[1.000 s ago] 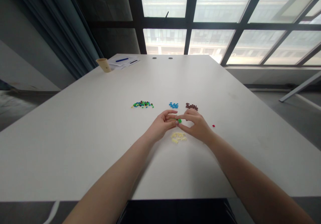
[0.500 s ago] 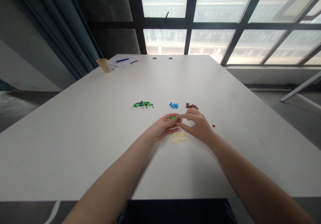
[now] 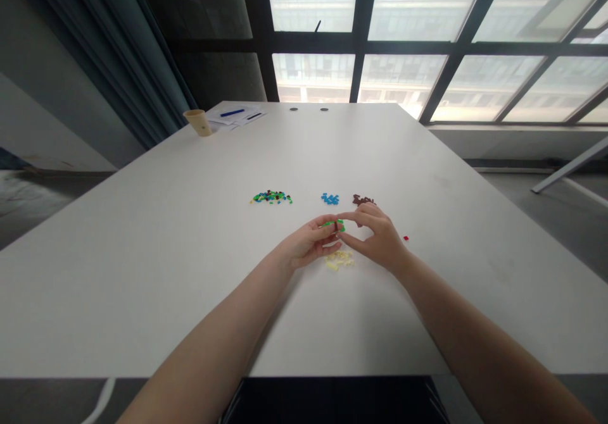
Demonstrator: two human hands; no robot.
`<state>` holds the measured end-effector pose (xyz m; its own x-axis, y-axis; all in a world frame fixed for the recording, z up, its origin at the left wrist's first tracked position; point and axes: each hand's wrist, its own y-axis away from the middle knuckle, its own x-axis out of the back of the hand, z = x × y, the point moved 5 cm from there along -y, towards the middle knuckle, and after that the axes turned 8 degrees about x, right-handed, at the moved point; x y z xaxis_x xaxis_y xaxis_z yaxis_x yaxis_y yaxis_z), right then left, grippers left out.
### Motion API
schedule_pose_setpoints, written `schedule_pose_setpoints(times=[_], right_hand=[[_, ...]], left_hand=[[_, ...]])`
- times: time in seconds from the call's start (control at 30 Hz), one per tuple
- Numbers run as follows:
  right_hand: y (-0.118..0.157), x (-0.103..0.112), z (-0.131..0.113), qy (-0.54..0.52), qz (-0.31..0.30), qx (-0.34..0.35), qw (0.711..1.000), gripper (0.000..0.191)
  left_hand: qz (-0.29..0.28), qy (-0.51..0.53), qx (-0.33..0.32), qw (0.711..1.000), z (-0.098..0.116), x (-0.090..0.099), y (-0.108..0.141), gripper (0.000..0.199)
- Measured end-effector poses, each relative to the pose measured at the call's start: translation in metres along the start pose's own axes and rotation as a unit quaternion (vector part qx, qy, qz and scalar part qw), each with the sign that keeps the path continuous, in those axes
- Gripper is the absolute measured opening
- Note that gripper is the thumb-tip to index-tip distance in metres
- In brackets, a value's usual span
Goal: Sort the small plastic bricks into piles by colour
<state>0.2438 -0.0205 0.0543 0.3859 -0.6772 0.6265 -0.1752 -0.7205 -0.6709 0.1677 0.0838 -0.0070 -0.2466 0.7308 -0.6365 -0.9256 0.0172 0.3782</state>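
Curtains (image 3: 97, 50) hang beside the far end of the white counter (image 3: 142, 272), where a paper cup (image 3: 197, 122) stands near papers (image 3: 235, 118) with a blue pen (image 3: 232, 112) lying on them. Nearer the person, a mixed heap of tiny bricks (image 3: 272, 197) in green, blue and dark colours lies furthest left, then a small blue pile (image 3: 330, 199). The left hand (image 3: 308, 242) is curled, thumb and fingers closed on a small cluster of green bricks (image 3: 332, 224) held just above the counter. The right hand (image 3: 375, 237) meets it from the other side, fingertips pinched on the same green bricks. A pale yellow pile (image 3: 339, 259) sits just in front of the hands, a brown pile (image 3: 363, 200) lies just beyond the right hand, and a lone red brick (image 3: 405, 238) rests off to the right.
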Motion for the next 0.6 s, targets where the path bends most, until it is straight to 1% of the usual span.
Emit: schedule_pose_setpoints(times=[0.23, 0.37, 0.47, 0.53, 0.6], right_hand=[[0.001, 0.000, 0.001, -0.005, 0.005, 0.008, 1.000, 0.019], [0.001, -0.003, -0.003, -0.009, 0.008, 0.015, 1.000, 0.014], [-0.001, -0.003, -0.004, -0.007, 0.003, 0.009, 1.000, 0.011], [-0.002, 0.001, 0.004, -0.003, 0.006, -0.005, 1.000, 0.011], [0.000, 0.012, 0.024, 0.013, 0.028, -0.044, 0.999, 0.012]], left_hand=[[0.004, 0.000, 0.011, 1.000, 0.001, 0.000, 0.001, 0.028], [-0.001, -0.009, 0.019, 1.000, -0.001, -0.001, 0.001, 0.026], [0.013, -0.010, 0.021, 1.000, -0.002, 0.000, 0.002, 0.025], [0.029, 0.003, 0.020, 0.999, 0.000, 0.003, 0.002, 0.022], [0.049, 0.024, 0.013, 0.998, 0.004, 0.007, 0.002, 0.021]])
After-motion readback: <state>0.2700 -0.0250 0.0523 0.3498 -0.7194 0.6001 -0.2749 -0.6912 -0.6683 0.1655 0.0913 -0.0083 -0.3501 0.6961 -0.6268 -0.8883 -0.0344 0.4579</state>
